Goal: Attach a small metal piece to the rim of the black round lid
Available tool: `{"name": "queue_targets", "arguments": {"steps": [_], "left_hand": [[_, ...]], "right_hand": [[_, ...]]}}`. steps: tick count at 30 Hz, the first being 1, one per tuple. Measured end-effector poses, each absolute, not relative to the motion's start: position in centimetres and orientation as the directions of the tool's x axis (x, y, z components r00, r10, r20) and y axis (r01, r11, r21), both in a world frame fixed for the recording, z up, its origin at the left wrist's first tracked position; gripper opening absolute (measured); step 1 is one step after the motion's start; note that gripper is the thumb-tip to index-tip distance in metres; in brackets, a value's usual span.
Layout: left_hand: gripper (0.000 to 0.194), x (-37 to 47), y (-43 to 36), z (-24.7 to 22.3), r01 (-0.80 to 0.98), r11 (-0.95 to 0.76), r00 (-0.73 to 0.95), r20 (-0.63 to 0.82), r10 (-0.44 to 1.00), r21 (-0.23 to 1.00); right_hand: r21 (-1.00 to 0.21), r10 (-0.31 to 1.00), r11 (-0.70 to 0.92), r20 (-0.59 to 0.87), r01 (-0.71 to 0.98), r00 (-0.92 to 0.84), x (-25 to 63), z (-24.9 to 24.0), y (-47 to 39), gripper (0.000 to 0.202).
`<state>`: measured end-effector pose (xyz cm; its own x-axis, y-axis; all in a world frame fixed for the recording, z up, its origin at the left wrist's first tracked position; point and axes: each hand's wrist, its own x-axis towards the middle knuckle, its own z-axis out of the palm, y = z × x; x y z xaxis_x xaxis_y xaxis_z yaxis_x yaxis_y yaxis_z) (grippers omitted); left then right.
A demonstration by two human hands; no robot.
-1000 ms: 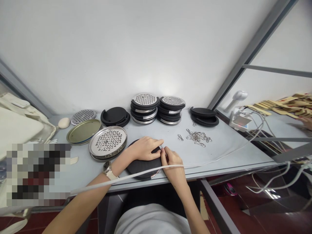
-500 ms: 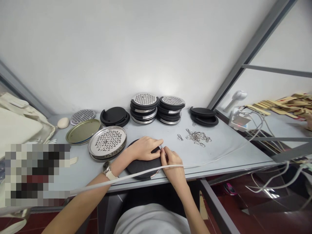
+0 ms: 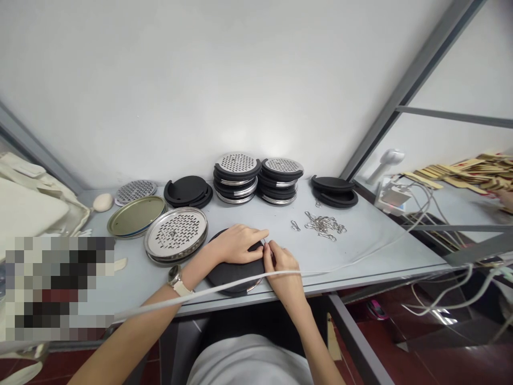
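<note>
My left hand [image 3: 240, 244] rests on a round black disc [image 3: 232, 277] at the table's front edge, thumb and fingers gripping its right side. My right hand [image 3: 282, 264] is pinched at that same side, closed on a small metal piece, probably a clip, mostly hidden by the fingers. Metal clips [image 3: 325, 224] lie in a loose pile to the right. Left of the disc is a stack of round perforated metal plates [image 3: 176, 232]. Two stacks of black-rimmed discs [image 3: 237, 174] stand behind.
A white cable [image 3: 224, 286] crosses in front of the hands. Black covers lie at the back left [image 3: 188, 191] and back right [image 3: 334, 191]. An olive lid [image 3: 137, 215] is at the left. Beyond the frame post, another person's hand [image 3: 505, 199] is near wooden pieces [image 3: 460, 174].
</note>
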<state>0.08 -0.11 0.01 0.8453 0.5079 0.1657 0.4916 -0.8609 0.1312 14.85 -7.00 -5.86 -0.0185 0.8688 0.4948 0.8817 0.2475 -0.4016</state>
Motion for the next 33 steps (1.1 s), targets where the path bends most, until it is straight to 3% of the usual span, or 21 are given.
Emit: {"name": "queue_targets", "arguments": {"steps": [17, 33], "left_hand": [[0.011, 0.11, -0.12, 0.01, 0.498, -0.861, 0.844, 0.17, 0.509, 0.109], [0.015, 0.01, 0.04, -0.12, 0.5, -0.855, 0.838, 0.174, 0.518, 0.139]], "right_hand": [[-0.362, 0.867, 0.232, 0.498, 0.903, -0.023, 14.81, -6.05, -6.82, 0.03], [-0.4, 0.871, 0.24, 0.491, 0.885, -0.015, 14.88, -6.02, -6.85, 0.029]]}}
